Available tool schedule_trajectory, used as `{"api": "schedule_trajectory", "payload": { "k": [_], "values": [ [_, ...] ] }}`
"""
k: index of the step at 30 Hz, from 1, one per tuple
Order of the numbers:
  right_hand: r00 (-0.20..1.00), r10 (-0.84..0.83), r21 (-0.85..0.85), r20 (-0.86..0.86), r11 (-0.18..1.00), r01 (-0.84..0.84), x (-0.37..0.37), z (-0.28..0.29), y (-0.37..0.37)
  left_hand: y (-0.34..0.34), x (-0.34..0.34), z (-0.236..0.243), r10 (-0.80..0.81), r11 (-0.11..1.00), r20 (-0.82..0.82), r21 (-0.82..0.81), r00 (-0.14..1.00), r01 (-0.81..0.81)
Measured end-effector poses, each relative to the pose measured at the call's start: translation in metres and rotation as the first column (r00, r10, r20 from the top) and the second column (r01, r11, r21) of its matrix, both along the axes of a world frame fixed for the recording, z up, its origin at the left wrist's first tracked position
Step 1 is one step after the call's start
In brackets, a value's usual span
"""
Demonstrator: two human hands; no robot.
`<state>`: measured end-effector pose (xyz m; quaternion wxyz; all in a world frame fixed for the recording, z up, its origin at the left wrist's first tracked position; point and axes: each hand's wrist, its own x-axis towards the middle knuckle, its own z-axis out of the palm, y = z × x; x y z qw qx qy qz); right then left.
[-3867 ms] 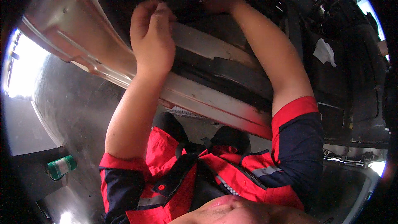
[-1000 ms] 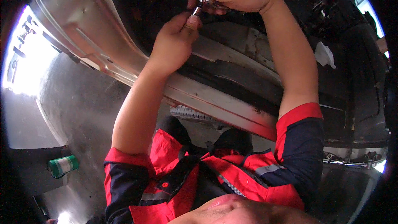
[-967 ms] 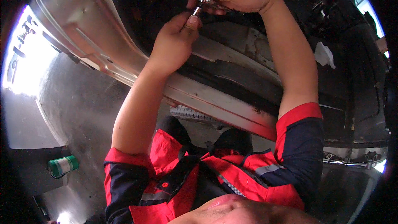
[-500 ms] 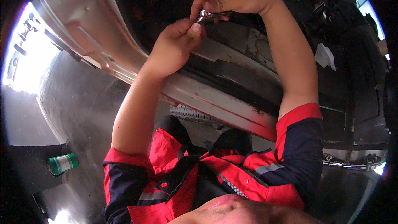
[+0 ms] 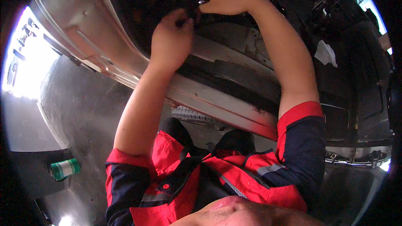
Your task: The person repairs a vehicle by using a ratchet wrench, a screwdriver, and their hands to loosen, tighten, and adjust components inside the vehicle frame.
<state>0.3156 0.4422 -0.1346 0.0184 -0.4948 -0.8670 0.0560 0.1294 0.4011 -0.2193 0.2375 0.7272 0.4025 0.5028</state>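
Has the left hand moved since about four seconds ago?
Yes. The left hand sat lower on the pale metal sill then; now it is raised toward the dark recess, fingertips close to the right hand and the small metal part.

Bright white light glares in from the far left and washes out that side. The middle is well lit and fairly sharp. The top is dark with deep shadow. Straight lines bend near the black, round rim.
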Motion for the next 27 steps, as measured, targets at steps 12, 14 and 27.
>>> {"api": "schedule_trajectory", "payload": {
  "k": [12,14,27],
  "values": [
    [0.99,-0.041,0.201,0.137,0.98,0.013,0.053,-0.105,0.052,0.001,-0.001,-0.004,0.034,0.999,0.221,-0.004,0.975,-0.034],
    [0.97,0.002,0.133,0.243,0.99,-0.036,0.044,-0.089,0.046,0.0,0.001,-0.003,0.016,1.0,0.248,-0.025,0.969,-0.01],
    [0.547,0.244,0.086,0.801,0.857,-0.508,0.065,-0.133,0.111,-0.003,0.001,-0.002,-0.04,0.997,0.254,-0.051,0.966,0.055]
  ]
}}
